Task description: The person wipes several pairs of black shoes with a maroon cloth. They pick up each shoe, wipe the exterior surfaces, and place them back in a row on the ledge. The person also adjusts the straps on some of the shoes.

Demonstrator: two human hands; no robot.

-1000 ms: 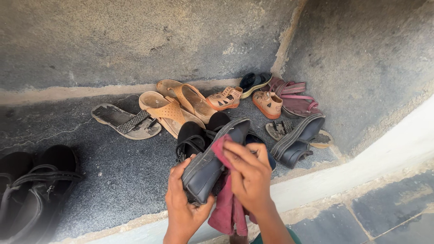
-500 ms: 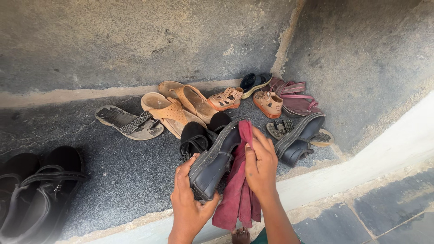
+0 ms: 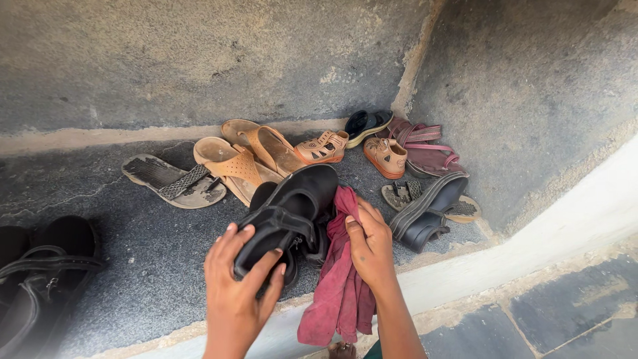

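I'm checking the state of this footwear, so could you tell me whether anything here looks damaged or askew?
Yes. The grey flip-flop lying alone at the left looks badly worn, its footbed scuffed and flaking. The tan sandals overlap crookedly instead of sitting paired. The black sandal in the left hand, beside the red cloth under the right hand, looks intact.

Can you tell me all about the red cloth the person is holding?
The red cloth is a dull, dark-red rag, soft and crumpled in long folds. The right hand grips its upper part, pressing it against the side of the black sandal that the left hand holds. Its lower end hangs loose over the pale ledge.
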